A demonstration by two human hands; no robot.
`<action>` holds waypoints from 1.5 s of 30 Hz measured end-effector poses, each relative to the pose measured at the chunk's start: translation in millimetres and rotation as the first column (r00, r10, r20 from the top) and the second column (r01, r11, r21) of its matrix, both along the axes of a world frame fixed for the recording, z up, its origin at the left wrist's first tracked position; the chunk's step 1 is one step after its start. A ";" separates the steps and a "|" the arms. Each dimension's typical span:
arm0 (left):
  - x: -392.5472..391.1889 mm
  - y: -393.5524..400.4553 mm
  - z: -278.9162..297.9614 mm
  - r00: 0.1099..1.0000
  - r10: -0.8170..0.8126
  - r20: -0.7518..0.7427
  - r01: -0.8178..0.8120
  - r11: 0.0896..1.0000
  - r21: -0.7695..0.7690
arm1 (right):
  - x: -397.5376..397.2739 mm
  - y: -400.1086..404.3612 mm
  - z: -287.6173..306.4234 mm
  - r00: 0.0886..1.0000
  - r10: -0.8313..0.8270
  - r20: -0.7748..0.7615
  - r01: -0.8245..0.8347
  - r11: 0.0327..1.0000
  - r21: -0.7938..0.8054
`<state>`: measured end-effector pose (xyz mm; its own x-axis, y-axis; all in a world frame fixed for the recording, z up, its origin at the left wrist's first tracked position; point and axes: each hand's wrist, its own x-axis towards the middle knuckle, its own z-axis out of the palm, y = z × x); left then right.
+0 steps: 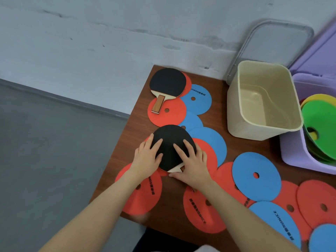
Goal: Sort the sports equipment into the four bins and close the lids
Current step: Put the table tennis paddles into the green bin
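Observation:
A black table tennis paddle (171, 140) lies on flat red and blue discs near the table's left edge. My left hand (145, 157) rests with spread fingers on the left side of its blade. My right hand (192, 164) covers the blade's right side and neck, with the thumb hooked under the pale wood by the handle, which is mostly hidden. A second black paddle (167, 82) with a wooden handle lies on a red disc (171, 117) at the far left corner. An empty beige bin (236, 110) stands at the back right.
A purple bin (294, 155) at the right edge holds stacked green and yellow cones (321, 120). A clear lid (276, 39) and a purple lid (320, 57) lean on the wall. Several red and blue discs (254, 164) cover the brown table (234, 142).

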<state>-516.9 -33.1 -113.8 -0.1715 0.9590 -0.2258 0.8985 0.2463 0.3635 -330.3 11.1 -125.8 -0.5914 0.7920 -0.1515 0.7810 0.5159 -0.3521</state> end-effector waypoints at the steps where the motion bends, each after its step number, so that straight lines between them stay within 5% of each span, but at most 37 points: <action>1: 0.0 0.5 1.7 1.000 -0.002 0.003 0.003 1.000 -0.015 | -1.1 0.6 -0.4 1.000 0.000 -0.017 0.000 1.000 -0.008; 8: 0.7 18.3 20.2 0.996 -0.072 0.043 0.066 0.989 0.130 | 8.6 18.5 5.3 0.979 -0.032 -0.203 0.058 0.991 0.123; 17: -14.0 118.1 42.6 0.997 -0.078 -0.014 0.079 0.965 0.249 | -10.6 82.4 33.8 0.929 -0.304 -0.209 0.345 0.917 0.200; 31: -61.8 242.7 -2.2 0.992 0.007 -0.122 -0.024 0.990 -0.142 | -40.0 164.5 25.3 0.803 -0.590 -0.088 0.596 0.799 0.084; 45: -73.2 155.7 -11.6 0.990 -0.029 -0.138 0.049 0.989 0.140 | -29.5 120.5 23.6 0.796 -0.590 -0.137 0.595 0.804 -0.005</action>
<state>-590.0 122.6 -125.4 -0.1528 0.9862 -0.0638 0.9496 0.1644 0.2667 -359.9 131.7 -102.2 -0.0170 0.9972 -0.0731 0.8883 -0.0185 -0.4589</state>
